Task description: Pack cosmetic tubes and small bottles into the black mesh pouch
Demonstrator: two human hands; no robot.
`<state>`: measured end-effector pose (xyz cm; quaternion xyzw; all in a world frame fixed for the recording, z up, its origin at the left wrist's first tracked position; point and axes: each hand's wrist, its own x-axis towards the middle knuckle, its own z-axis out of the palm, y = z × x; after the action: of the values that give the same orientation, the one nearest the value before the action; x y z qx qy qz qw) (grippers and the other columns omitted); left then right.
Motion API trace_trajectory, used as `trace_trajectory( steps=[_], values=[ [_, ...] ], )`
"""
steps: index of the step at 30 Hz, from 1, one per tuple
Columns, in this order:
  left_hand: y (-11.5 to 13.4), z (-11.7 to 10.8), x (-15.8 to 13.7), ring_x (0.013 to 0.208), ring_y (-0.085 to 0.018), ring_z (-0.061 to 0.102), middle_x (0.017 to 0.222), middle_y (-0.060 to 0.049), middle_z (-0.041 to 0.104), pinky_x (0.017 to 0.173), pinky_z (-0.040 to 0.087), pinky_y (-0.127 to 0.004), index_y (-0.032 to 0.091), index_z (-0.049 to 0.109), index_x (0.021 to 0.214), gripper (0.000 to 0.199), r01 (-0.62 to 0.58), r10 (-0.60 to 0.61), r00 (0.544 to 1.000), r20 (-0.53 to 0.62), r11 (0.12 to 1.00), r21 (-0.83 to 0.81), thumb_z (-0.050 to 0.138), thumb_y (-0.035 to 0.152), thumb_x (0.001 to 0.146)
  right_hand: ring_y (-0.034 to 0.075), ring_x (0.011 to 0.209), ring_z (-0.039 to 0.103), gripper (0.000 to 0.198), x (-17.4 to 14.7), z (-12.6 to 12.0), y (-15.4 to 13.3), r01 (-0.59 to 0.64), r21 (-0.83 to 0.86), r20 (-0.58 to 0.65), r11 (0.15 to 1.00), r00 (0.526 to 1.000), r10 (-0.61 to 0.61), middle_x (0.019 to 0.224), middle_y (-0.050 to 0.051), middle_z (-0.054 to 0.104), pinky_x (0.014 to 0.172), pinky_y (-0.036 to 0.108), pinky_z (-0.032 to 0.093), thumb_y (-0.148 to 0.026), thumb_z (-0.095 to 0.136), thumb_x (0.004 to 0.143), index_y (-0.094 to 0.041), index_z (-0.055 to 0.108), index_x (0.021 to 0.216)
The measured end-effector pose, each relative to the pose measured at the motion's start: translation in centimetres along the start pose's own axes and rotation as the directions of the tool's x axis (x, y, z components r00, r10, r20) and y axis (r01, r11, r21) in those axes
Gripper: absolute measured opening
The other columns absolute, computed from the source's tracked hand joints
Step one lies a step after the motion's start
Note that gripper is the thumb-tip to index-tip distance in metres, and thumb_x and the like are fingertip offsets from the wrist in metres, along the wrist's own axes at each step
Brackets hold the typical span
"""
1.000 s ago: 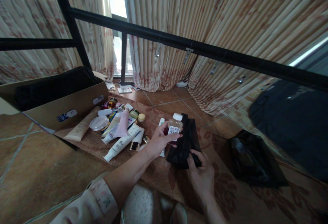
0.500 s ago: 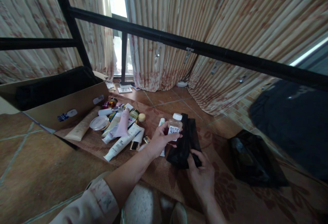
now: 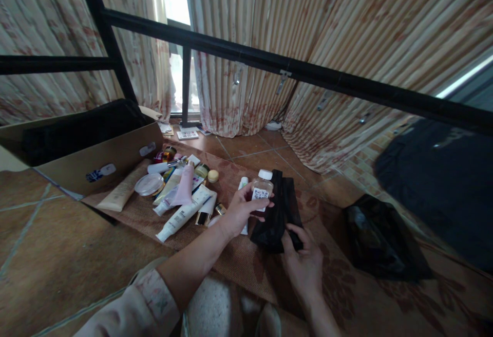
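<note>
Near the middle of the head view, my left hand (image 3: pixel 242 209) is closed around a small clear bottle (image 3: pixel 261 194) with a white cap and a printed label. The bottle is upright beside a black pouch (image 3: pixel 283 198) that lies on the brown patterned mat (image 3: pixel 231 267). My right hand (image 3: pixel 303 257) grips the pouch's near edge between thumb and fingers. A white tube (image 3: pixel 244 226) lies partly hidden behind my left hand. Left of it is a pile of cosmetics, with a pink tube (image 3: pixel 184 185), a white tube with dark print (image 3: pixel 185 214) and a round clear-lidded jar (image 3: pixel 149 184).
A cardboard box (image 3: pixel 127 152) holding a black item (image 3: pixel 84 129) stands at the left. Another black bag (image 3: pixel 385 244) lies on the mat at the right. A dark metal rail (image 3: pixel 239 54) crosses in front of the curtains (image 3: pixel 231 100). A large dark bag (image 3: pixel 435 188) sits far right.
The bottle in my left hand has shifted very slightly left and its label faces me a little more. My right hand stays on the pouch.
</note>
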<state>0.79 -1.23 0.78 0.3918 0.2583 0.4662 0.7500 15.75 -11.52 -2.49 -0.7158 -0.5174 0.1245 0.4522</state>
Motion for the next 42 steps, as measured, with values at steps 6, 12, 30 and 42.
trace_trajectory(
  steps=[6,12,30,42],
  values=[
    [0.0,-0.4,0.6,0.073,-0.018,0.069,0.097,-0.009,0.070,0.044,0.048,-0.019,0.015,0.063,0.097,0.029,0.074,-0.108,0.984,-0.143,0.972,-0.223,0.071,0.026,0.071,0.022,0.091,0.063,0.030,0.0,0.0,0.1,0.009,-0.010,-0.011,1.000,1.000,-0.009,0.099,0.009,0.066,0.074,0.030,0.048,-0.042,0.055,0.083,-0.019,0.069,0.095],
    [0.2,-1.2,1.3,0.073,-0.016,0.069,0.086,-0.009,0.070,0.045,0.049,-0.019,0.012,0.063,0.095,0.025,0.135,-0.244,0.949,-0.201,0.888,-0.440,0.057,0.033,0.083,0.023,0.090,0.063,0.031,0.1,0.1,0.3,0.028,-0.012,-0.012,1.000,1.000,-0.028,0.098,0.009,0.067,0.076,0.032,0.047,-0.042,0.055,0.083,-0.019,0.069,0.096],
    [-0.2,-1.2,1.4,0.076,-0.022,0.069,0.092,-0.014,0.071,0.060,0.053,-0.030,0.011,0.065,0.098,0.035,0.186,-0.259,0.958,-0.126,0.890,-0.416,0.043,0.035,0.087,0.022,0.089,0.064,0.030,0.1,0.0,-0.1,0.021,-0.029,-0.012,0.999,1.000,-0.021,0.097,0.008,0.067,0.075,0.031,0.048,-0.042,0.055,0.083,-0.020,0.069,0.095],
    [-0.4,-0.7,1.1,0.069,-0.012,0.062,0.083,0.001,0.066,0.061,0.050,-0.024,0.022,0.058,0.104,0.040,0.067,-0.131,0.964,-0.231,0.962,-0.266,0.073,0.023,0.067,0.023,0.090,0.064,0.031,0.1,0.0,-0.1,0.040,-0.028,-0.016,0.999,0.999,-0.040,0.096,0.009,0.067,0.074,0.032,0.048,-0.042,0.053,0.083,-0.019,0.070,0.095]
  ],
)
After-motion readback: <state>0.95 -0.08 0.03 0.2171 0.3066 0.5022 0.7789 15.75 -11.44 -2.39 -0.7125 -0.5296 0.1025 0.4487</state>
